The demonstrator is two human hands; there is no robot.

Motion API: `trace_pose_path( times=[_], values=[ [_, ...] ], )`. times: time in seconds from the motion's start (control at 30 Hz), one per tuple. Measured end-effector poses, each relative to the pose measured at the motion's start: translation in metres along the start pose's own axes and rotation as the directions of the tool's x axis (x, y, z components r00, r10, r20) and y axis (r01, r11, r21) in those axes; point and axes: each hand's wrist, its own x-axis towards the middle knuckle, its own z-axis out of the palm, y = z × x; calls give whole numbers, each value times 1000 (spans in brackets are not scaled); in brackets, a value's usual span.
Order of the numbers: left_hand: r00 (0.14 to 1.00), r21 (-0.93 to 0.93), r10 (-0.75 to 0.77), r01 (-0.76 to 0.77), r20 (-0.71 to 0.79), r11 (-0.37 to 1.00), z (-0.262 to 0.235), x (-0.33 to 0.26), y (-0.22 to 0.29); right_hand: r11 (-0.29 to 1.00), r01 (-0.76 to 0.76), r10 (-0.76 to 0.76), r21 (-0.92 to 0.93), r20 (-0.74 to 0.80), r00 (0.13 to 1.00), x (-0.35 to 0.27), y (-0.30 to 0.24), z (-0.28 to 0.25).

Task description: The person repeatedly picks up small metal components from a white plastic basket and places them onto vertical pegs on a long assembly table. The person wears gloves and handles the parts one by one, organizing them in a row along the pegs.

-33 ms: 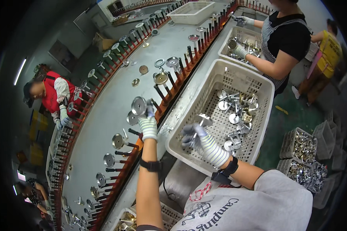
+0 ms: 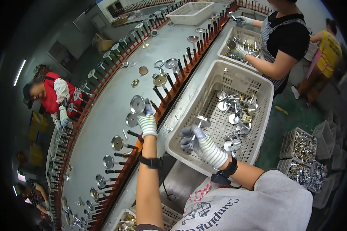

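My left hand (image 2: 147, 122), in a striped glove with grey fingers, reaches over the row of posts at the table edge. Its fingers close at the rim of a shiny round metal disc (image 2: 137, 104); whatever lies behind the disc is hidden. Just below it is another metal disc (image 2: 131, 119). Over the near end of a white perforated basket (image 2: 176, 143), my right hand (image 2: 206, 145), gloved alike, grips a metal disc with a thin stem (image 2: 202, 121). The stem runs down between the fingers, disc uppermost. Several stemmed metal discs (image 2: 233, 119) lie in the basket.
Black-tipped red posts (image 2: 157, 93), many carrying discs, line the curved grey table (image 2: 100, 134). Loose discs (image 2: 143, 70) lie on it. A co-worker (image 2: 283, 42) stands beyond at a second basket (image 2: 221, 52); another person in red (image 2: 56, 94) works across. Crates of parts (image 2: 302, 146) stand right.
My left hand and its disc have shifted slightly left and up. In my right hand the stemmed disc has tilted, so its flat face shows more.
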Motion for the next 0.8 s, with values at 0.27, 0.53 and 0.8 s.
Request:
trace_pose_path(
  times=[0.27, 0.53, 0.8],
  values=[
    [990, -19, 31, -34, -141, 999, 21, 18, -61, 995, -81, 82, -51, 5, 997, -5, 4, 0],
    [967, -293, -237, 200, -95, 935, -17, -4, -62, 985, -118, 127, -127, 60, 990, -6, 17, -2],
    [964, -244, -261, 244, -39, 939, -49, -23, -99, 964, -99, 139, -249, 147, 979, -10, 17, -5]
  ],
)
